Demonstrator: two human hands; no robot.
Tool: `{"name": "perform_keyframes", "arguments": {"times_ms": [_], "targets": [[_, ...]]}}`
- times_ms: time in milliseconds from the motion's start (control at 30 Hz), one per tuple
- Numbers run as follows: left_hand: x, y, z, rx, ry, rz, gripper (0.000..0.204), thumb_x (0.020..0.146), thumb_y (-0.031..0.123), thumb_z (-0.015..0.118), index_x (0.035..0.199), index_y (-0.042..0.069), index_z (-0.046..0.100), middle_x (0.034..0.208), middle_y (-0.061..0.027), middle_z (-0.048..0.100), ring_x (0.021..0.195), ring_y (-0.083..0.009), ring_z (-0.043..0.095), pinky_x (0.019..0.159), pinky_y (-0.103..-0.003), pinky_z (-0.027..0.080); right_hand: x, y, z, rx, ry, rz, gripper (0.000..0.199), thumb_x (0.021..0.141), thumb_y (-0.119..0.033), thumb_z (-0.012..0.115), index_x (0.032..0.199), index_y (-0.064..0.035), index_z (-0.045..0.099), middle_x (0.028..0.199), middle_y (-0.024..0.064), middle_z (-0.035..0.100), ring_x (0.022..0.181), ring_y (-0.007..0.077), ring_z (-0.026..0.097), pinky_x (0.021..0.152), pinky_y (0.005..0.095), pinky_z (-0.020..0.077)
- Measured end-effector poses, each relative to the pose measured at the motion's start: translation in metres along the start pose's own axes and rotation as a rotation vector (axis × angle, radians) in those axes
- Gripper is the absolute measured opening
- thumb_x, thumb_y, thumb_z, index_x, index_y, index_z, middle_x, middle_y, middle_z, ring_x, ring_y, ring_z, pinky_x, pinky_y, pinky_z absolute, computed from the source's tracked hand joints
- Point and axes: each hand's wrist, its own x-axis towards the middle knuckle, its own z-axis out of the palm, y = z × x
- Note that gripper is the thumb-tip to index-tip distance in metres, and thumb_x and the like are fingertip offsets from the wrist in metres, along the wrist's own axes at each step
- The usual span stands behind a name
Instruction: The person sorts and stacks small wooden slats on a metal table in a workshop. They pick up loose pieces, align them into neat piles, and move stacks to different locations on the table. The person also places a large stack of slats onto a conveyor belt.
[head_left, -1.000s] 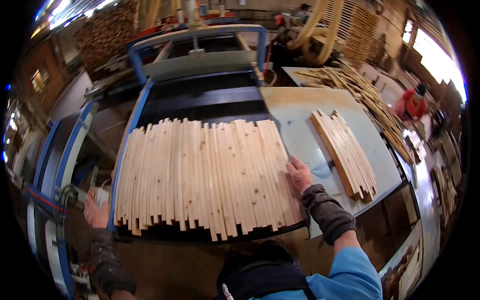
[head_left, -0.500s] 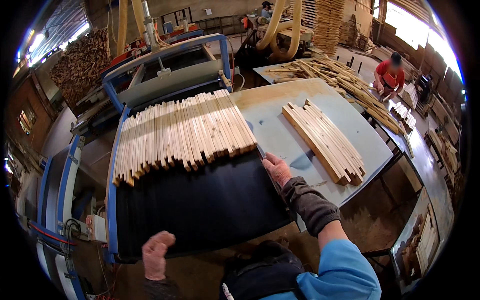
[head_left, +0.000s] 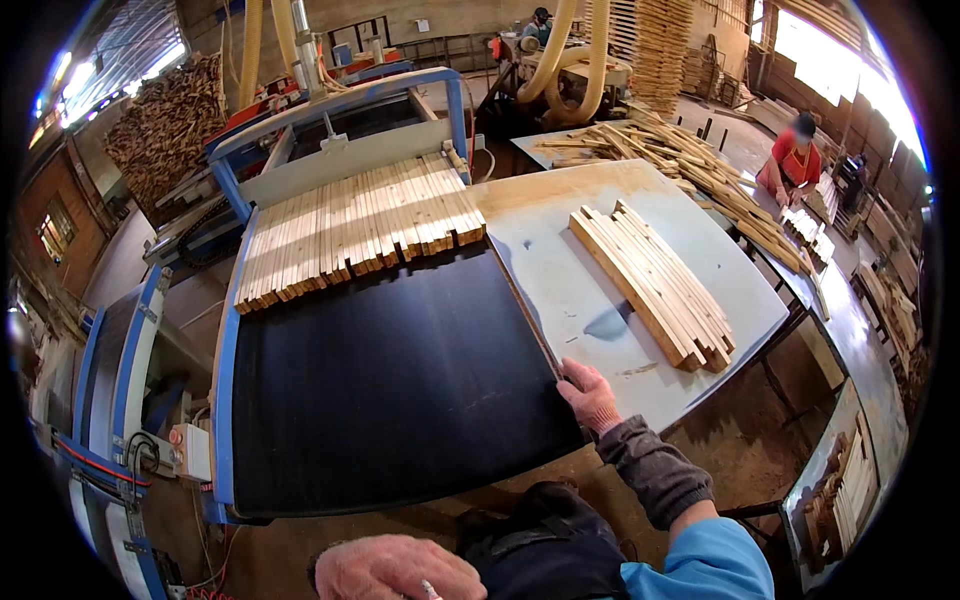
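A row of pale wooden slats lies side by side across the far part of a black conveyor belt. The near ends of the slats form an almost even line. My right hand, in a pinkish work glove, is at the left edge of the pale side table, its fingers curled onto that edge beside the belt. My left hand, gloved likewise, is low at the bottom rim of the picture, in front of my body. Its fingertips are hidden, and a small white tip shows against it.
A smaller bundle of slats lies on the side table. A blue machine frame spans the belt's far end. Beyond the table is a heap of loose wood strips. A person in red works at the far right.
The slats have moved away from me along the belt, and their near ends are more even. My right hand has slid nearer along the table edge. My left hand has dropped toward my body.
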Motion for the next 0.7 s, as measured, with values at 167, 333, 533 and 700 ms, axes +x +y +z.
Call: {"name": "perform_keyframes", "arguments": {"times_ms": [167,333,533,700], "targets": [[0.016,-0.008,0.007,-0.134,-0.103,0.023,0.075,0.101,0.041,0.079,0.151,-0.007,0.053,0.135,-0.0304,0.065,0.124,-0.0395,0.066,0.107,-0.051,0.05,-0.057,0.003,-0.019,-0.081,0.078,-0.019,0.052,0.093,-0.018,0.08,0.141,0.0001,0.069,0.129,0.0198,0.074,0.125,0.0336,0.069,0.111,0.0414,0.0534],[0.042,-0.034,0.01,-0.253,-0.186,0.011,0.08,0.1,0.045,0.078,0.155,-0.004,0.048,0.13,-0.0298,0.065,0.118,-0.0402,0.066,0.101,-0.051,0.05,-0.106,0.024,-0.044,-0.245,0.153,-0.09,0.053,0.091,-0.017,0.081,0.14,0.0001,0.07,0.126,0.0203,0.075,0.119,0.0364,0.069,0.109,0.0436,0.0545],[0.076,-0.084,0.036,-0.477,-0.316,-0.013,0.086,0.099,0.05,0.077,0.16,0.0,0.042,0.125,-0.029,0.064,0.111,-0.0411,0.066,0.093,-0.052,0.051,-0.159,0.004,-0.061,-0.356,0.216,-0.1,0.054,0.092,-0.015,0.081,0.142,-0.0009,0.067,0.128,0.0206,0.074,0.122,0.0388,0.069,0.106,0.0447,0.0561],[0.112,-0.118,0.074,-0.606,-0.448,-0.03,0.092,0.098,0.054,0.076,0.164,0.004,0.037,0.12,-0.0284,0.064,0.105,-0.0418,0.066,0.087,-0.052,0.051,-0.235,0.03,-0.07,0.028,0.334,0.249,0.058,0.098,-0.019,0.077,0.152,-0.0037,0.062,0.128,0.0165,0.076,0.12,0.0299,0.072,0.106,0.0401,0.0558]]}}
